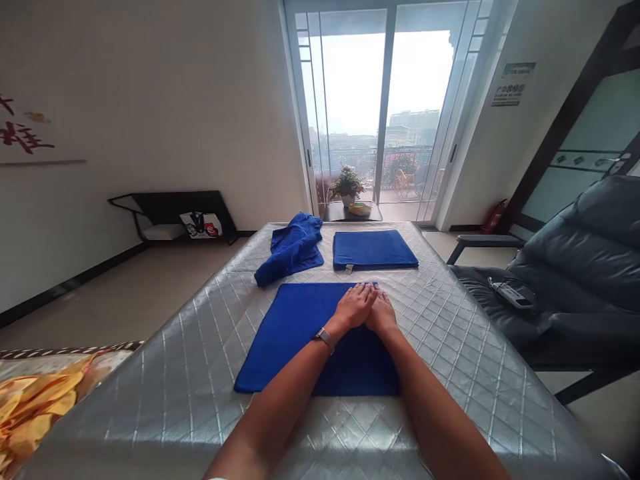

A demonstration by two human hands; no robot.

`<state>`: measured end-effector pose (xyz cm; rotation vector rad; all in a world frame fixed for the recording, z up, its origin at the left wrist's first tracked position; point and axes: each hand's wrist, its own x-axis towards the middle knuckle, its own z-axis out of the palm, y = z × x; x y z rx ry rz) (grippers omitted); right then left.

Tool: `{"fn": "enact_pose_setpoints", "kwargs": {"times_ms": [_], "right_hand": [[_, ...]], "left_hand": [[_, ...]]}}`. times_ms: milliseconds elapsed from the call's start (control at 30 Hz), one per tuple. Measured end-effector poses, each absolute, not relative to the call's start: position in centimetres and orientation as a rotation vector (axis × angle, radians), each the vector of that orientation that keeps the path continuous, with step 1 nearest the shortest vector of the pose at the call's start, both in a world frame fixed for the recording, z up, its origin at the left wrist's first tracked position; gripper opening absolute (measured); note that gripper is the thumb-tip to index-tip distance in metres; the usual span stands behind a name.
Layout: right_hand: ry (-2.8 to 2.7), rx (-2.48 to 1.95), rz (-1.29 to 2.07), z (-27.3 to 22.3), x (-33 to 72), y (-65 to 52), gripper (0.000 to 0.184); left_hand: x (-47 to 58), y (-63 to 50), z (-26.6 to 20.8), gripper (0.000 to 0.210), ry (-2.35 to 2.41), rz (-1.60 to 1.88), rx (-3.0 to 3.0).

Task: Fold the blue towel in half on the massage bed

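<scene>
On the silver quilted surface [210,347], whose glossy cover is stitched into a lattice of diamonds, you have a blue cloth [300,327] spread as a flat, near-rectangular panel, with a matte, soft-looking face and slightly rounded corners. Your left hand [354,307] and your right hand [382,315] lie together at its far right corner, palms down, fingers extended and pointing away from you; the left appears to overlap the inner edge of the right. Your grip is flat and unclosed in both hands, with nothing seen clasped in it. A smooth band [325,337] with a pale rectangular face encircles your left wrist. Beyond the panel, to the right, sits a folded blue cloth [375,248], a compact, layered rectangle with a small whitish label [349,269] at its near edge; to the left, a crumpled blue cloth [293,248] lies in a ridged, irregular heap. At your right stands a dark armchair [585,247], its padded upholstery creased and softly sheened, with a pale oblong device [515,295] on the seat. At your lower left, yellow fabric [43,400] gathers in loose, wrinkled folds.
</scene>
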<state>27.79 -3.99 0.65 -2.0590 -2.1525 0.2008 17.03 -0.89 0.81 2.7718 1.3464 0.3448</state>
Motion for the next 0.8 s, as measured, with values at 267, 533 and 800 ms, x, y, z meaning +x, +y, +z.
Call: {"fn": "enact_pose_setpoints", "kwargs": {"times_ms": [267,533,800], "right_hand": [[-2.042,-2.087,0.230,1.0,27.2,-3.8,0.065],[-2.055,-2.133,0.249,0.9,27.4,-3.4,0.066],[-2.071,-2.207,0.232,1.6,27.4,-2.6,0.066]], "left_hand": [[5.8,0.6,-0.4,0.075,1.724,0.208,2.542],[-2.4,2.1,-0.8,0.084,2.015,0.201,2.365],[-1.7,1.8,-0.5,0.087,2.029,0.198,2.351]]}}
